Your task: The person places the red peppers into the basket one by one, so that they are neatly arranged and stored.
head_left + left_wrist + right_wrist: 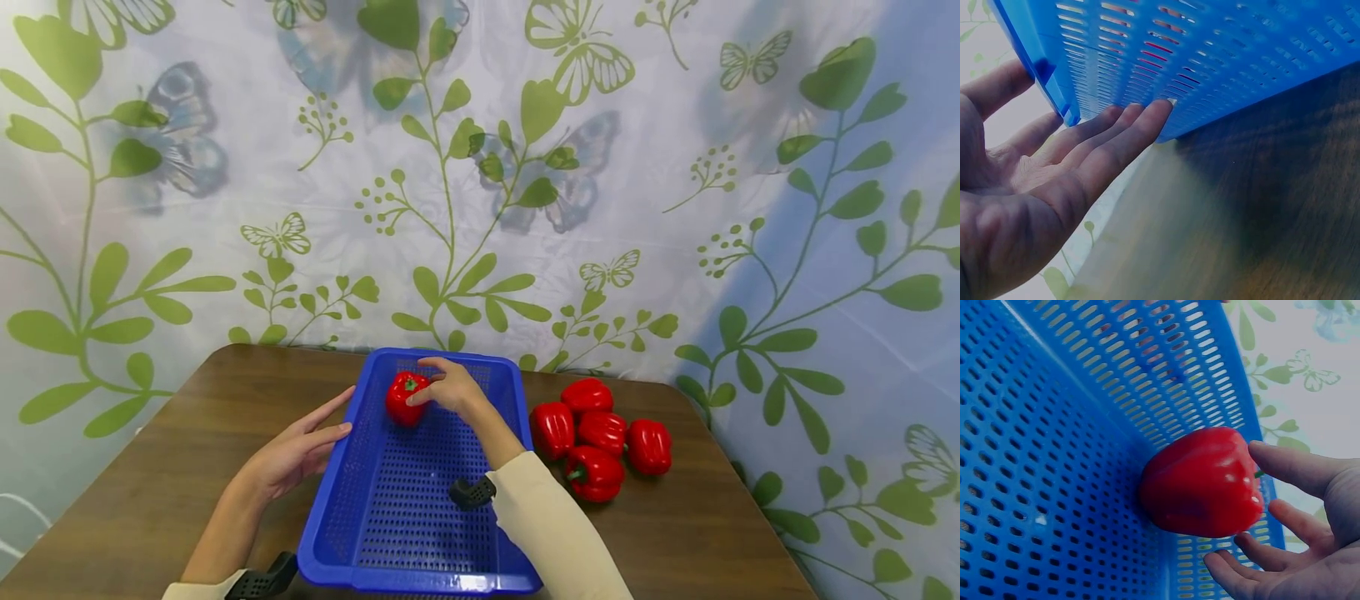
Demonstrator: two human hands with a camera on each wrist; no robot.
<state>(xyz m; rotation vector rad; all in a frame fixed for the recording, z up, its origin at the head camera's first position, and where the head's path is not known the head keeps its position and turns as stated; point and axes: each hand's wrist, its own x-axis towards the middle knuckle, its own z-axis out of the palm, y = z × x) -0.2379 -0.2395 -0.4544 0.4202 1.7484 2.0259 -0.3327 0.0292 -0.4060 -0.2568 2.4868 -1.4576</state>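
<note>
A red bell pepper stands upright, green stem on top, in the far left corner of a blue plastic basket. My right hand is inside the basket beside it. In the right wrist view the thumb tip reaches the pepper near its stem, and the other fingers are spread loosely by its side, not wrapped round it. Outside the basket's left wall, my left hand has its fingers extended; in the left wrist view those fingers rest against the slotted wall.
Several more red bell peppers lie grouped on the brown wooden table to the right of the basket. Behind the table hangs a white curtain printed with leaves and butterflies. Each wrist wears a black strap device.
</note>
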